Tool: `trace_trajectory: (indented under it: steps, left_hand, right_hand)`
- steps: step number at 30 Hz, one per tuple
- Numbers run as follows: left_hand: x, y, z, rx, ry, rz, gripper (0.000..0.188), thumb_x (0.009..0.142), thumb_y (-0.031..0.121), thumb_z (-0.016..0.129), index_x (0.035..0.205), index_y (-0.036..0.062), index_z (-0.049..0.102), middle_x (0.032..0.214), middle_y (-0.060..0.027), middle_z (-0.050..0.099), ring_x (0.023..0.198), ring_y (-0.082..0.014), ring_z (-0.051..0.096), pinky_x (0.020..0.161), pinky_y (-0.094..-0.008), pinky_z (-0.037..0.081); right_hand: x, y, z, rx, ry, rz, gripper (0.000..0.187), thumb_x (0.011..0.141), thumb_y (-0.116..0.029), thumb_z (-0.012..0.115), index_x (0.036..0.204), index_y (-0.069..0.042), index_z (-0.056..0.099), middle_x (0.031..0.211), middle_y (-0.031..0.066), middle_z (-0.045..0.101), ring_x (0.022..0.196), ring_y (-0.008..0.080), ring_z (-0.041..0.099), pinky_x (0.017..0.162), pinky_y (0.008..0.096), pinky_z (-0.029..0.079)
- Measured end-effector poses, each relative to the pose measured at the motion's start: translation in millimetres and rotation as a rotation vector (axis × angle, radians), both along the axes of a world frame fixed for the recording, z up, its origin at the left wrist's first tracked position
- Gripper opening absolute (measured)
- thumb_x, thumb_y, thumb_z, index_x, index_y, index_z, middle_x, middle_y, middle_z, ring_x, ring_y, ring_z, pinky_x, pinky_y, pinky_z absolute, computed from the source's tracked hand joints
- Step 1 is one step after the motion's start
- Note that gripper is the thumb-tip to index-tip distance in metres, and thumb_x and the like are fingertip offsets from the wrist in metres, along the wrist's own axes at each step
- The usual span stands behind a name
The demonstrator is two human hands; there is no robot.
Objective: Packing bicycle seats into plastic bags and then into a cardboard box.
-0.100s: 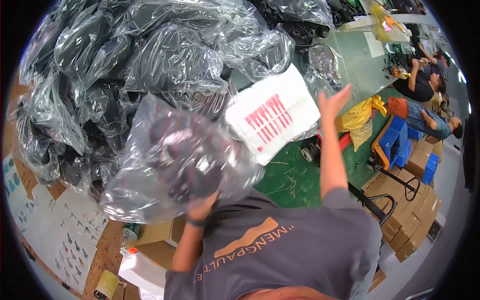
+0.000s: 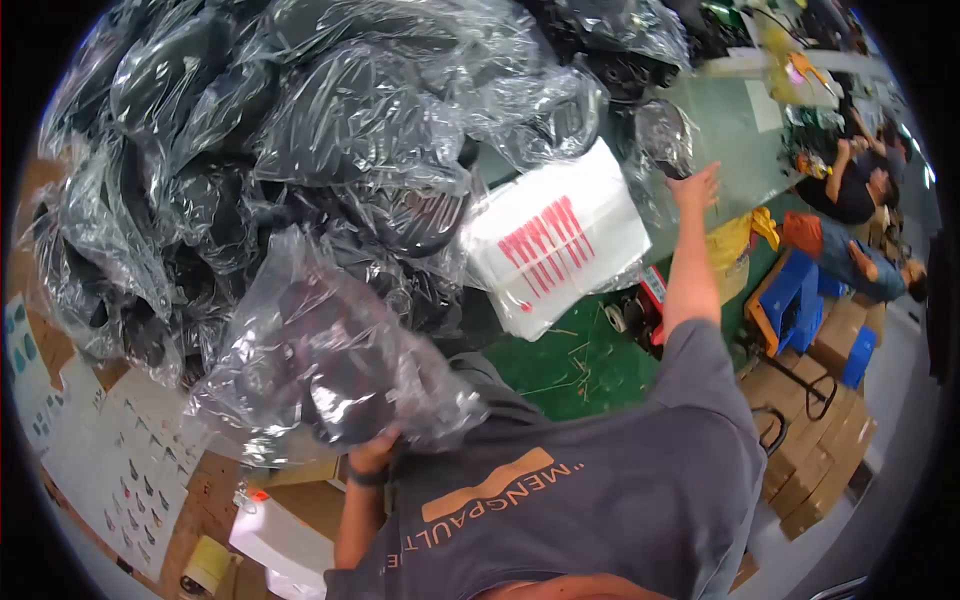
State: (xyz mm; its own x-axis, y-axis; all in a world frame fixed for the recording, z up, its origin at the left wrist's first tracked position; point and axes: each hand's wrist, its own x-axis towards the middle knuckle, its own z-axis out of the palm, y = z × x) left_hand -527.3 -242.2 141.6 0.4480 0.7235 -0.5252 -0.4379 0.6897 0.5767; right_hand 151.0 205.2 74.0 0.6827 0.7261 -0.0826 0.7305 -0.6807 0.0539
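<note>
My left hand (image 2: 374, 452) grips the lower edge of a large clear plastic bag (image 2: 330, 370) with dark rounded parts inside. The bag partly covers the fingers. Stretched out to the far right, my right hand (image 2: 697, 184) has its fingers apart, right beside a small bagged black part (image 2: 664, 138) on the green table (image 2: 735, 125). Whether they touch, I cannot tell. Between my arms lies a stack of white plastic bags (image 2: 560, 240) with red printing.
Bagged black parts (image 2: 360, 110) heap across the left and back. A tape roll (image 2: 615, 314) lies near a red-edged box (image 2: 655, 285). On the right are a yellow bag (image 2: 735, 245), blue bins (image 2: 795, 295), cartons (image 2: 810, 440) and other people (image 2: 850, 185). A carton (image 2: 310, 500) stands lower left.
My right hand has moved farther out to the right, up to the small bagged part. The large bag has shifted left and slightly down with my left hand.
</note>
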Motion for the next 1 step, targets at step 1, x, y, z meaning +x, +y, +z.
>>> trace_trajectory:
  steps: [1]
  left_hand:
    - [34.5,118.5,84.9,0.179,0.278,0.316,0.097,0.091,0.037,0.081,0.170,0.0168,0.028,0.171,-0.0163,0.039,0.150,-0.0449,0.046,0.126,-0.0494,0.035]
  right_hand:
    - [21.1,8.6,-6.9,-0.217,0.134,-0.073,0.130,0.082,-0.041,0.090,0.171,-0.003,0.003,0.177,0.0147,0.024,0.161,0.0461,0.022,0.126,0.0733,0.013]
